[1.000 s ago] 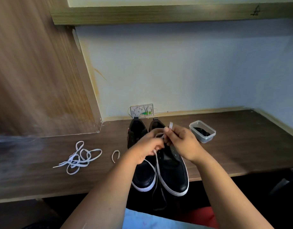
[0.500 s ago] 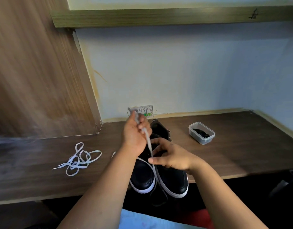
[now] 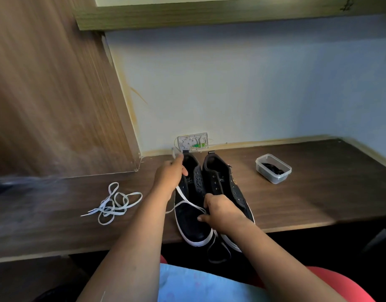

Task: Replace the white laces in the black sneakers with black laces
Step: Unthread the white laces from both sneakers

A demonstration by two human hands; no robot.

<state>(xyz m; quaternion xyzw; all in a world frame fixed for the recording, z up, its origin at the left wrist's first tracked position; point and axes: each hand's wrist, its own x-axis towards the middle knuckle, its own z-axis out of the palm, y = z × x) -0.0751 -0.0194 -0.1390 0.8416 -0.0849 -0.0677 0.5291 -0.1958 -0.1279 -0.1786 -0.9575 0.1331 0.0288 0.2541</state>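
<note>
Two black sneakers stand side by side on the wooden surface, toes overhanging its near edge, with a dark loop, hard to identify, hanging below the toes. The left hand grips a white lace beside the left sneaker's collar, the lace tip showing above the fingers, while the right hand curls over the right sneaker's forefoot and hides most of it; whether it pinches the lace cannot be told. A pulled lace lies loose to the left, and a clear tub at right holds dark, indistinct contents.
</note>
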